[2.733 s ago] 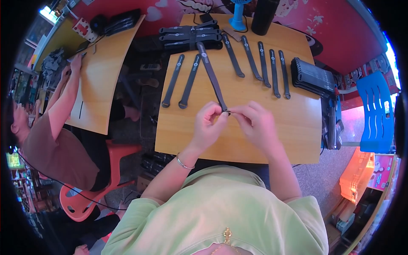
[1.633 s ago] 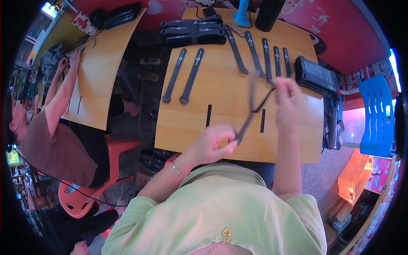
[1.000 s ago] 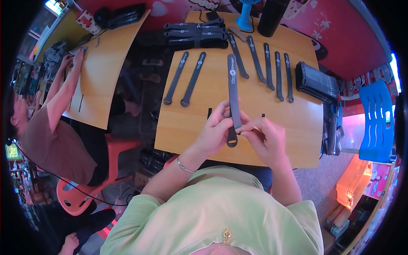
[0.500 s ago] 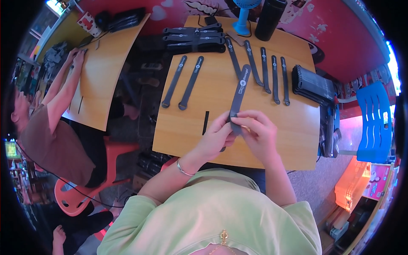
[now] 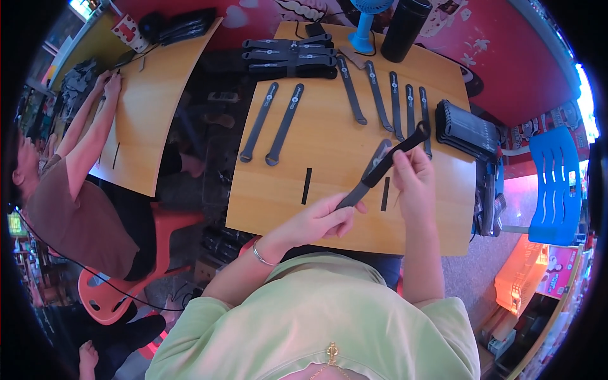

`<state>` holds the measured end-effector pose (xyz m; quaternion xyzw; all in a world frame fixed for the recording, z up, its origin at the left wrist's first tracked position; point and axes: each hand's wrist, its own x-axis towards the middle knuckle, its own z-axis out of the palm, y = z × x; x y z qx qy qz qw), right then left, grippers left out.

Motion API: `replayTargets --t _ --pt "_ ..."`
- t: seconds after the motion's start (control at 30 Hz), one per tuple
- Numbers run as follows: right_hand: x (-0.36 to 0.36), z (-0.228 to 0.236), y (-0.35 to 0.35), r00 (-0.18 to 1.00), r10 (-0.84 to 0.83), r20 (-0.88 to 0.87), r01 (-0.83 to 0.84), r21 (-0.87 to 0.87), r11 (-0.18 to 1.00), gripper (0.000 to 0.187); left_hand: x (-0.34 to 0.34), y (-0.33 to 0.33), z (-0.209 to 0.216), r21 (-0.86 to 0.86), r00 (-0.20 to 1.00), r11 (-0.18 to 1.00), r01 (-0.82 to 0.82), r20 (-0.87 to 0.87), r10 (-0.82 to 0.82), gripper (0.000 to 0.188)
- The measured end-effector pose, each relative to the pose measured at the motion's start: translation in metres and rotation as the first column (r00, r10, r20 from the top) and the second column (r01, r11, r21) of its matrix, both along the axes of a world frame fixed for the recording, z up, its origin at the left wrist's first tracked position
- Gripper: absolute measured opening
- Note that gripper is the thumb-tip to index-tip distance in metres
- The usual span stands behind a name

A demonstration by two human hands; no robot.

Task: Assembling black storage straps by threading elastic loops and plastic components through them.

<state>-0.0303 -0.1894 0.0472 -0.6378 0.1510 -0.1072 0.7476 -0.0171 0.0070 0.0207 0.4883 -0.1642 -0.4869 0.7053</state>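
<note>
A dark grey fabric strap [image 5: 385, 168] slants between my hands over the table. Its near end is pinched in my left hand [image 5: 326, 218]. Higher and to the right, my right hand [image 5: 415, 174] grips it below a looped black end. Part of the strap is doubled, with a grey printed face behind the black one. Two similar straps [image 5: 284, 125] lie side by side at the table's left. Several more [image 5: 378, 95] form a row across the far right, partly hidden by the held one. Two short black strips [image 5: 306, 186] are on the tabletop near my hands.
Bundled straps [image 5: 290, 57] are piled at the back of the wooden table [image 5: 266, 206]. A blue fan [image 5: 362, 28] and black cylinder [image 5: 406, 28] stand behind them. A dark stack [image 5: 467, 126] sits at the right edge. Another person [image 5: 82, 209] works at the left table.
My right hand has moved right and up, away from my left. The strap, formerly upright with its printed face showing, now slants between them. A second black strip has come into view.
</note>
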Motion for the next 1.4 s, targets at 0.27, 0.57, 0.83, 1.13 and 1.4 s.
replayTargets --t 0.27,0.57,0.83,1.13,1.4 --pt "0.021 0.011 -0.034 0.989 -0.109 0.097 0.113 -0.032 0.993 0.010 -0.015 0.023 -0.031 -0.016 0.997 0.998 0.066 -0.040 -0.066 0.022" --pt "0.038 0.012 -0.065 0.962 -0.170 0.214 0.159 0.066 0.985 0.013 -0.019 0.027 -0.034 -0.044 0.995 0.995 0.084 -0.042 -0.086 0.019" --pt "0.060 0.006 -0.077 0.947 -0.262 0.184 0.268 -0.009 0.963 0.008 -0.027 0.016 -0.032 -0.016 0.995 0.995 0.102 -0.003 -0.103 0.017" --pt "0.080 0.014 -0.060 0.916 -0.275 0.292 0.359 -0.292 0.886 0.017 -0.026 0.026 -0.025 -0.135 0.976 0.989 -0.055 -0.215 0.025 0.033" --pt "0.101 -0.016 0.021 0.880 0.085 0.468 0.302 -0.686 0.662 0.008 -0.004 0.032 -0.011 -0.525 0.868 0.736 -0.428 -0.465 0.173 0.047"
